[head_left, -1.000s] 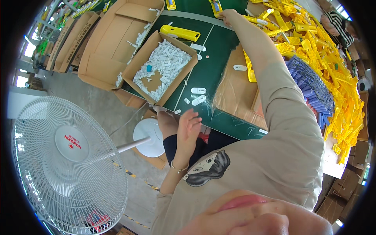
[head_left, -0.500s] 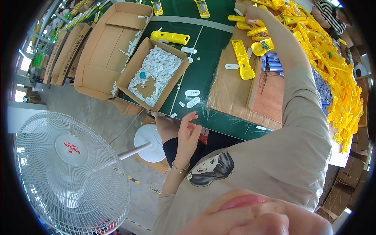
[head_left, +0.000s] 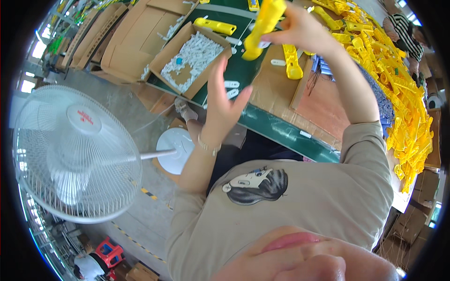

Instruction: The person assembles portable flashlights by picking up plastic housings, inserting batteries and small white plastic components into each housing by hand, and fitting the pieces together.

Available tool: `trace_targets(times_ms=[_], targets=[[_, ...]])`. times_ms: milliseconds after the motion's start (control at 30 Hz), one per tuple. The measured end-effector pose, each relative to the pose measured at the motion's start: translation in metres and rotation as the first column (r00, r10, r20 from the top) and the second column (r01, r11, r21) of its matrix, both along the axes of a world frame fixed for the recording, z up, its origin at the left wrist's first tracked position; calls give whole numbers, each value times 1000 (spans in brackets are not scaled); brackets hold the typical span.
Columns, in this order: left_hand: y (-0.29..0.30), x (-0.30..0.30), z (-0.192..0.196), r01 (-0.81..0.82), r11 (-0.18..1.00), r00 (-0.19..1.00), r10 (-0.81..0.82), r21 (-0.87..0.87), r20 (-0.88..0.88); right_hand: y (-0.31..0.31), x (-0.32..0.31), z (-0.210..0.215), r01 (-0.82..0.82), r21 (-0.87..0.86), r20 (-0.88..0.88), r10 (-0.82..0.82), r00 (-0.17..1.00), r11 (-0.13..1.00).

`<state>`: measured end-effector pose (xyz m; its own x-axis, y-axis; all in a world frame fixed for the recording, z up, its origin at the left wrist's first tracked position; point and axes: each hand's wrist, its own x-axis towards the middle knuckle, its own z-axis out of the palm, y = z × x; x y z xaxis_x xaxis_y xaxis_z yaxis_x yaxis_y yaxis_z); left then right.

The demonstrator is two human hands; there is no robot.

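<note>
My right hand (head_left: 302, 30) is raised over the green table, gripping a long yellow plastic casing (head_left: 266, 27) that is held up and tilted. A small white piece shows by the thumb, too blurred to name. Left of it, my left hand (head_left: 224, 105) hovers in front of the table edge, fingers and thumb apart, with nothing in it. Between the hands lie small white oval covers (head_left: 231, 84). Another yellow casing (head_left: 292, 65) rests on the cardboard sheet (head_left: 269, 91), with a white cover (head_left: 277, 62) beside it.
A cardboard box (head_left: 187, 96) of small white parts stands at the left table edge, a yellow casing (head_left: 215, 25) behind it. Yellow casings (head_left: 403, 112) are heaped at right beside blue-wrapped parts (head_left: 377, 96). A white fan (head_left: 79, 154) stands at left. A person in stripes (head_left: 401, 30) is far right.
My right hand has come back from the far pile toward the middle, bringing a yellow casing. My left hand has risen and opened wider. The whole view has shifted somewhat.
</note>
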<state>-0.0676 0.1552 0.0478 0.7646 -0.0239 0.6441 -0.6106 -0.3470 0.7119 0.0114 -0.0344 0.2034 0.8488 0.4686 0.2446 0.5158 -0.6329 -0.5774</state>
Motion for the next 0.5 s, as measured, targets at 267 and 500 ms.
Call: trace_targets(times_ms=[267, 500], targets=[[6, 59, -20, 222, 971, 968, -231, -88, -102, 37, 3, -110, 10, 194, 135, -37, 990, 981], [12, 43, 6, 371, 907, 923, -383, -199, -24, 40, -19, -107, 18, 321, 191, -83, 978, 947]])
